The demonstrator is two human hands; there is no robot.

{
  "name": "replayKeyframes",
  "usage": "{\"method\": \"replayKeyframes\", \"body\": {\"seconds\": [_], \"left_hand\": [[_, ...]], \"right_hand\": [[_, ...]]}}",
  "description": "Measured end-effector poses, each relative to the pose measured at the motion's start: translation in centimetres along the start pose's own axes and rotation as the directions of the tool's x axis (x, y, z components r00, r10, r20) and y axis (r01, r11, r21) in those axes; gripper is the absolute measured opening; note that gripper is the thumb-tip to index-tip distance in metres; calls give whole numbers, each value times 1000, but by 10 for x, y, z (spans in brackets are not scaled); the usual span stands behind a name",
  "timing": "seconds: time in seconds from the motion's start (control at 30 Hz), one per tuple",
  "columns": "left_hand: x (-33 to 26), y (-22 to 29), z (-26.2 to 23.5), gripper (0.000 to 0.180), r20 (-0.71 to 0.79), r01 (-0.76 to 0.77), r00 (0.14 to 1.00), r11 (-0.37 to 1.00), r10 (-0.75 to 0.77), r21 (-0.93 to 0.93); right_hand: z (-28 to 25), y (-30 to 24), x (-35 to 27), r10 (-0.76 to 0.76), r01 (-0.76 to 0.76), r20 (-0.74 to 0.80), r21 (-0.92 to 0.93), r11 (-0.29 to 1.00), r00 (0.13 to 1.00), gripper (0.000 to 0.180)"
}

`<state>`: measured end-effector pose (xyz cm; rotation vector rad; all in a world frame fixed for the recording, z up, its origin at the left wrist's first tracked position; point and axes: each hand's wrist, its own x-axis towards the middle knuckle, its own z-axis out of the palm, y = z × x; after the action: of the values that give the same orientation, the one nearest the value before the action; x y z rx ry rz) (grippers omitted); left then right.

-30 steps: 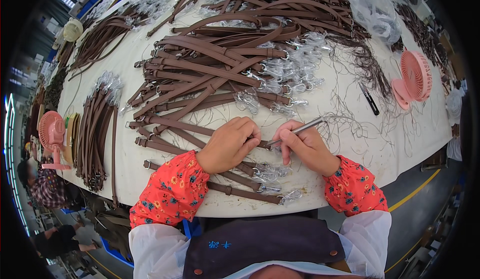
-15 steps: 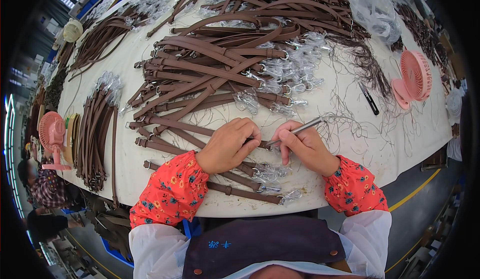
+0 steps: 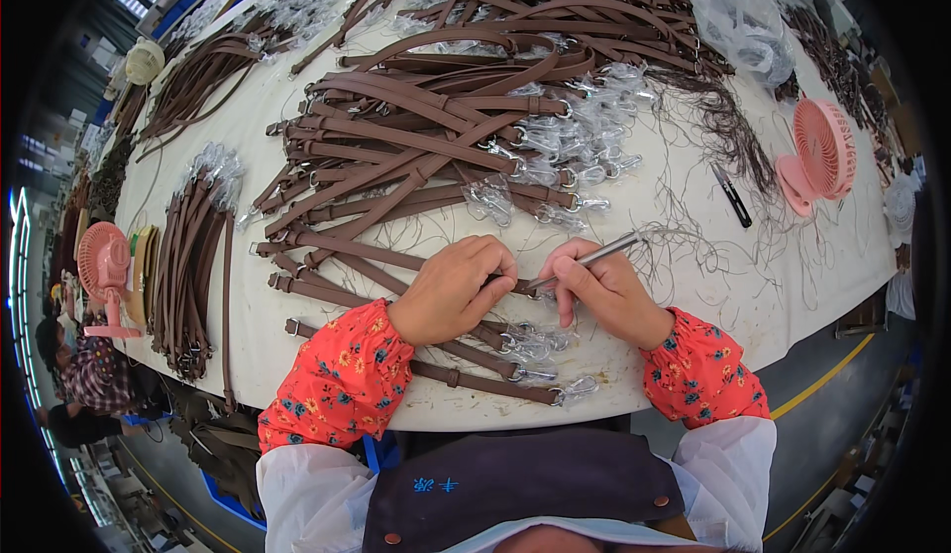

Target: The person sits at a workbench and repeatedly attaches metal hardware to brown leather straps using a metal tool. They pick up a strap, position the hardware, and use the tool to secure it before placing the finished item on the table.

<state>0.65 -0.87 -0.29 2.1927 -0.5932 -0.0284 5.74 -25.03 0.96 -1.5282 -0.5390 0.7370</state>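
Note:
My left hand (image 3: 451, 290) rests knuckles-up on a brown leather strap (image 3: 327, 246) near the table's front edge, pinning it down with fingers curled over it. My right hand (image 3: 604, 290) grips a thin silver pen-like tool (image 3: 589, 259) whose tip points at the strap end between the two hands. Plastic-wrapped metal clasps (image 3: 530, 340) lie just below my hands. More brown straps (image 3: 466, 380) run under my wrists.
A large pile of brown straps (image 3: 436, 117) with wrapped clasps covers the white table (image 3: 693, 305). A bundle of straps (image 3: 193, 256) lies left. Pink fans stand at right (image 3: 817, 152) and left (image 3: 104, 271). Black snips (image 3: 731, 194) and loose threads (image 3: 728, 127) sit right. A seated person (image 3: 84, 375) is far left.

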Motion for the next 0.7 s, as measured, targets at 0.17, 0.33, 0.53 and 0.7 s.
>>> {"method": "replayKeyframes", "body": {"seconds": [0.17,0.33,0.53,0.7], "left_hand": [[-2,1,3,9,-75,109,990,990,-116,-94],[0,4,-13,8,45,93,994,990,-98,106],[-4,3,-36,28,-93,48,995,966,-25,254],[15,-36,-43,45,-399,165,910,781,115,602]], "right_hand": [[0,3,0,-28,27,5,13,1000,1000,31],[-1,15,-1,-75,77,-23,115,990,997,25],[1,7,-6,-116,119,-44,91,989,992,23],[2,7,-1,-252,235,-124,-140,962,960,22]]}}
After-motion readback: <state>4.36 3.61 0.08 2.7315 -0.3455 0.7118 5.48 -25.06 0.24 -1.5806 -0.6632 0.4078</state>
